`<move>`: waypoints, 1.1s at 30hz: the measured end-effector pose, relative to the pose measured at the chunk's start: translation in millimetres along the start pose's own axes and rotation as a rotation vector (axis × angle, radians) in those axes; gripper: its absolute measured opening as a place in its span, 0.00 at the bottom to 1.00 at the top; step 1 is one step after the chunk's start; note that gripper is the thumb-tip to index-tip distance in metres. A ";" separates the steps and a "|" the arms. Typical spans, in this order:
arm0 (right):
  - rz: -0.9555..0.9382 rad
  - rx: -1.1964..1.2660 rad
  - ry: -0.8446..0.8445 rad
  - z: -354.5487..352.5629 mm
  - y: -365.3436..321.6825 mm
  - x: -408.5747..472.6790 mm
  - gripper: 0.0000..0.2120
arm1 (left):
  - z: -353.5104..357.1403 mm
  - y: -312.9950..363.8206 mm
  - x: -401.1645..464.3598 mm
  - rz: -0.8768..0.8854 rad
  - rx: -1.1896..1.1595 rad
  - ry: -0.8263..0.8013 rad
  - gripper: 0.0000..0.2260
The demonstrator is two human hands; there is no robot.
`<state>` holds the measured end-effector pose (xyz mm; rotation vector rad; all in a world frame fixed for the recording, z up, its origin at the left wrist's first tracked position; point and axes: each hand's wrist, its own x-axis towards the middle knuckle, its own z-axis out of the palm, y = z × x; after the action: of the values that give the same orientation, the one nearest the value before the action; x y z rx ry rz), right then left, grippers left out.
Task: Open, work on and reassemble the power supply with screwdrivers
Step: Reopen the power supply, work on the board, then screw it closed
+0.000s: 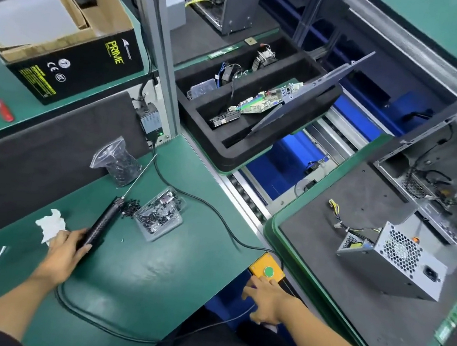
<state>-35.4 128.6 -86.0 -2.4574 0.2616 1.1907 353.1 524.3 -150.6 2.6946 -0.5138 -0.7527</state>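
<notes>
Left hand point(68, 246) grips screwdriver point(104, 220); tray point(160, 216) holds screws.

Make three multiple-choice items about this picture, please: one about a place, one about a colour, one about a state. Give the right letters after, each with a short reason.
1. Where does the power supply stand?
A. On the grey mat at the right
B. Inside the cardboard box
C. In the black foam tray

2. What colour is the round button on the yellow box?
A. Red
B. Green
C. Blue

3. What is the left hand doing?
A. Lying flat and open on the table
B. Gripping the handle of the black screwdriver
C. Holding the white tissue

Answers:
1 A: the silver case rests on the grey mat, apart from box and tray.
2 B: the button shows green on the yellow housing, just beyond the right hand.
3 B: its fingers curl round the black handle, and the shaft points away over the green table.
</notes>
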 end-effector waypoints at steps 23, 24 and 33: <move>0.426 0.638 1.305 -193.2 187.8 -173.0 0.03 | 103.2 649.9 -46.4 1.199 -0.195 -0.101 0.03; 0.462 0.698 1.298 -191.0 216.6 -186.9 0.04 | 108.5 674.8 -54.0 1.227 -0.194 -0.119 0.03; 0.686 0.252 0.115 -107.6 341.5 -204.0 0.21 | 145.6 765.0 -87.0 1.251 0.215 -0.611 0.07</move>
<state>-199.2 -227.0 42.6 -2.2671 1.2822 1.1585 7.7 -149.2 51.8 1.6137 -2.1686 -1.0508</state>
